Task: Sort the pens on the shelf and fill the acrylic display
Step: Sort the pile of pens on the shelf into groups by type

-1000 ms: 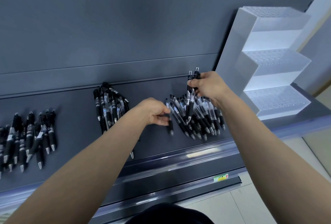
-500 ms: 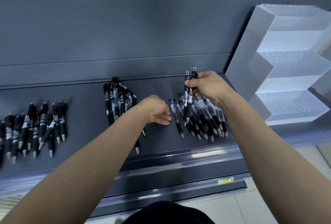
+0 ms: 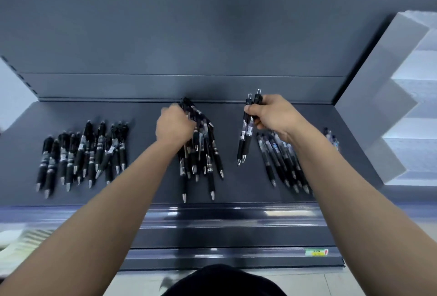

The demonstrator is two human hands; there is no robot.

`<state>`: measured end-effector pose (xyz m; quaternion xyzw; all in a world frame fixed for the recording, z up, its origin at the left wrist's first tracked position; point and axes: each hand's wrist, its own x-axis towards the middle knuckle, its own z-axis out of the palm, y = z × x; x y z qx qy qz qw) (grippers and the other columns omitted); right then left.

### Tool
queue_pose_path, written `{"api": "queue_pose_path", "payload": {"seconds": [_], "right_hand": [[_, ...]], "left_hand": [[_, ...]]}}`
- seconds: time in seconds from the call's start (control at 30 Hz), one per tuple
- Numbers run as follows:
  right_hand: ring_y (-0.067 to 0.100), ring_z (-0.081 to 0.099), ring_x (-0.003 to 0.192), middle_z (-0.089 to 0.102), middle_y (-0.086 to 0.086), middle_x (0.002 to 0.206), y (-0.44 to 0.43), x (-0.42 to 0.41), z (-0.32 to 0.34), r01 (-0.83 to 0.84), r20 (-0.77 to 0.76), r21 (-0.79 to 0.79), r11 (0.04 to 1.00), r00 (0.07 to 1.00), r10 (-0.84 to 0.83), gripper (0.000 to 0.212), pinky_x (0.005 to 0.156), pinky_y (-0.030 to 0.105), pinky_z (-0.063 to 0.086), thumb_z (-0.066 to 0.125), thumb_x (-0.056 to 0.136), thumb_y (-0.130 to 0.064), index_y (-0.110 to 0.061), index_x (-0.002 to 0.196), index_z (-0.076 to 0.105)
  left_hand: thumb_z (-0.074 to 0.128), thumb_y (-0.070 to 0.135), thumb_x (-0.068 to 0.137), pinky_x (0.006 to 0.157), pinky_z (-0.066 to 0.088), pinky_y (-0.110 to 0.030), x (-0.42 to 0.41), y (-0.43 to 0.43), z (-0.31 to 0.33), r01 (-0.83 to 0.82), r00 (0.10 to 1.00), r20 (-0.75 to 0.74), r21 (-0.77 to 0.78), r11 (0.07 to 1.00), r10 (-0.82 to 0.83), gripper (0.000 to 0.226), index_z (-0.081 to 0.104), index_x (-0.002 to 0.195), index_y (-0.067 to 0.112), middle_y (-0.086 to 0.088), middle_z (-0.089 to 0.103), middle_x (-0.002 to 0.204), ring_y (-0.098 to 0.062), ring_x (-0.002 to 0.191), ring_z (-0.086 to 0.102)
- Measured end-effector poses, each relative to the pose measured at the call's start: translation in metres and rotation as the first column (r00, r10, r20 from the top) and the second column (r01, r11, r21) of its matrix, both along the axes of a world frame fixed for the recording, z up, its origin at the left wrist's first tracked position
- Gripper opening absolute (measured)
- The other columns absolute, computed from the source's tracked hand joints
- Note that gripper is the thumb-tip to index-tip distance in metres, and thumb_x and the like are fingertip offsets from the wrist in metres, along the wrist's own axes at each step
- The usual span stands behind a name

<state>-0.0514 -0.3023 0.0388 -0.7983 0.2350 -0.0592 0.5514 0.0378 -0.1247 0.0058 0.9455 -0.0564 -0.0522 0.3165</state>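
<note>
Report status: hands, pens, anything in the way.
Right hand holds two pens, tips down. Left hand on middle pile, grip unclear in blur. Acrylic display at right, nothing seen blocking.

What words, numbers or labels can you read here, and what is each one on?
No text reads clearly.
Shelf-edge tag: coloured print, too blurred.
Labels on the two pens held by the right hand: too small.
Labels on the loose pens: blurred.

three pen piles (image 3: pixel 82 153) along shelf (image 3: pixel 236 189), acrylic display (image 3: pixel 378 111) at right end
</note>
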Motion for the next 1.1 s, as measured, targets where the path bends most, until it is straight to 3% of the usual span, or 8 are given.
{"api": "queue_pose_path", "payload": {"seconds": [0.1,0.17,0.33,0.4,0.5,0.7,1.0,1.1], "right_hand": [[0.009,0.047,0.055,0.053,0.0,0.068,0.013,0.01,-0.002,-0.038,0.0,0.011,0.999,0.999,0.038,0.019,0.042,0.013,0.04,0.059,0.091,-0.012,-0.018,0.073,0.053],[0.008,0.046,0.053,0.053,0.0,0.066,0.02,0.017,-0.003,-0.062,0.0,0.01,0.998,0.998,0.062,0.02,0.041,0.013,0.039,0.06,0.09,-0.011,-0.018,0.072,0.053],[0.009,0.045,0.052,0.052,0.0,0.065,0.032,0.028,-0.004,-0.092,-0.005,-0.001,0.996,0.996,0.092,0.02,0.039,0.012,0.039,0.061,0.089,-0.01,-0.017,0.072,0.053],[0.009,0.045,0.052,0.052,0.002,0.065,0.034,0.031,-0.004,-0.095,-0.006,-0.005,0.995,0.995,0.095,0.021,0.04,0.013,0.039,0.061,0.089,-0.01,-0.016,0.071,0.053],[0.01,0.044,0.053,0.051,0.002,0.066,0.035,0.033,-0.004,-0.096,-0.011,-0.006,0.995,0.995,0.096,0.019,0.041,0.014,0.039,0.061,0.089,-0.01,-0.015,0.072,0.053],[0.009,0.044,0.053,0.051,0.001,0.064,0.041,0.042,-0.006,-0.122,-0.022,0.009,0.992,0.992,0.122,0.021,0.041,0.014,0.039,0.061,0.089,-0.01,-0.015,0.071,0.053],[0.01,0.046,0.051,0.053,0.0,0.064,0.074,0.069,-0.003,-0.21,-0.029,0.036,0.977,0.977,0.211,0.013,0.041,0.014,0.04,0.062,0.089,-0.01,-0.013,0.077,0.057],[0.009,0.047,0.051,0.054,0.0,0.065,0.097,0.083,-0.004,-0.261,-0.04,0.049,0.964,0.964,0.263,0.011,0.042,0.014,0.041,0.063,0.088,-0.011,-0.013,0.078,0.059]], "left_hand": [[0.074,0.039,0.076,0.099,0.039,-0.046,0.006,0.015,-0.005,-0.051,0.986,-0.154,0.106,0.993,0.067,0.079,0.036,0.131,-0.003,-0.022,0.039,0.135,-0.039,0.123,0.044],[0.076,0.04,0.074,0.1,0.039,-0.043,0.007,0.017,-0.01,-0.015,0.98,-0.197,0.093,0.996,0.033,0.085,0.033,0.133,-0.004,-0.023,0.039,0.136,-0.038,0.123,0.045],[0.073,0.026,0.077,0.087,0.049,-0.041,0.013,0.015,-0.011,0.021,0.965,-0.262,-0.009,1.0,-0.023,0.05,0.054,0.112,-0.004,-0.026,0.057,0.119,-0.037,0.109,0.057],[0.072,0.018,0.077,0.08,0.052,-0.04,0.015,0.015,-0.009,0.019,0.955,-0.294,-0.074,0.997,-0.04,0.026,0.058,0.09,0.0,-0.024,0.063,0.095,-0.036,0.086,0.062],[0.068,0.004,0.079,0.062,0.051,-0.034,0.019,0.018,-0.006,-0.034,0.927,-0.373,-0.145,0.989,-0.023,0.032,0.042,0.062,0.008,-0.009,0.041,0.058,-0.022,0.052,0.042],[0.061,-0.009,0.076,0.049,0.035,-0.028,0.026,0.029,-0.007,-0.08,0.894,-0.448,-0.227,0.971,-0.031,0.021,0.048,0.068,0.006,-0.012,0.043,0.067,-0.022,0.058,0.041],[0.053,-0.007,0.09,0.047,0.053,-0.026,0.031,0.068,0.011,-0.136,0.856,-0.5,-0.464,0.875,-0.132,0.01,0.056,0.092,0.003,-0.009,0.054,0.071,-0.018,0.061,0.053],[0.043,-0.007,0.095,0.043,0.05,-0.019,0.034,0.092,0.017,-0.13,0.858,-0.488,-0.508,0.852,-0.161,0.021,0.052,0.081,0.005,-0.007,0.05,0.07,-0.014,0.058,0.05]]}}
